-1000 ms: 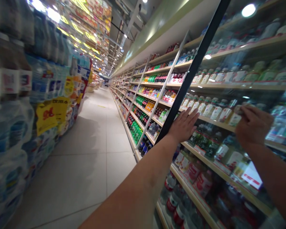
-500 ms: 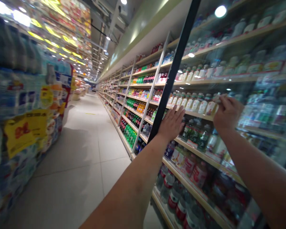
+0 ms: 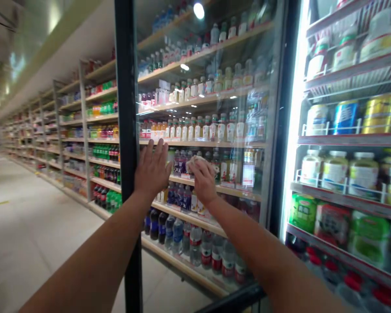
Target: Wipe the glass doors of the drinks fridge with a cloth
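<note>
At the far left the aisle floor (image 3: pixel 35 226) runs away from the camera, and the long store shelves (image 3: pixel 94 130) beside it become too small and blurred to read any label. Next comes the black door frame (image 3: pixel 125 108), which stands upright and is cut off at the top and at the bottom edge. The left hand (image 3: pixel 153 169) lies flat on the glass door (image 3: pixel 241 65) just beside this frame, with the fingers spread and straight, holding nothing. Near it, to the right, the right hand (image 3: pixel 203 182) is closed around a white cloth (image 3: pixel 195 160) and presses it on the same glass. Only a small crumpled part of the cloth shows above the knuckles; the rest is hidden in the fist. Rows of bottles (image 3: pixel 195 130) are seen through the glass, but reflections make them pale and unclear. At the right the lit cooler shelves (image 3: pixel 345 200) hold jars, cans (image 3: pixel 345 116) and green packs (image 3: pixel 303 213). The lowest things there are blurred, and the right edge cuts them off.
</note>
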Tool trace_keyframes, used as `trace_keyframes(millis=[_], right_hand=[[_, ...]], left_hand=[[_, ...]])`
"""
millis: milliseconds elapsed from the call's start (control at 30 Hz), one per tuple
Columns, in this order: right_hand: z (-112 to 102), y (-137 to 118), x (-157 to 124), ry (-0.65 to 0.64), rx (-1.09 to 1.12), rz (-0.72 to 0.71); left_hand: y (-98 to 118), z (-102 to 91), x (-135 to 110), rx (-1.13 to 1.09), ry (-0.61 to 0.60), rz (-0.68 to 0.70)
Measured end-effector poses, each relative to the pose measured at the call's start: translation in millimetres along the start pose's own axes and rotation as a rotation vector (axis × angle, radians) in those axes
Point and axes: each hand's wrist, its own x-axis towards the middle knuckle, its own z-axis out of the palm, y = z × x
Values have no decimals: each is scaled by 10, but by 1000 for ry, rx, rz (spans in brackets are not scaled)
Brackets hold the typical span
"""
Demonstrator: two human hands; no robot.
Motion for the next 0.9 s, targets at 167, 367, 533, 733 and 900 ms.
trace_keyframes(millis=[167,367,533,733,900], right_hand=[[-74,69,-213,-101,16,-112],[-114,92,-329,-119,-55,-220],[-85,50,-264,-53,-109,-274],[-108,61,-179,6,-120,-359],[-126,60,-196,30,-107,-382]], left_hand=[[-9,15,-2,16,-4,3],[-9,13,4,14,0,10],[-40,41,-11,-32,27,16],[44,-94,102,-309,109,-71],[565,-1105,321,-900,284,94]])
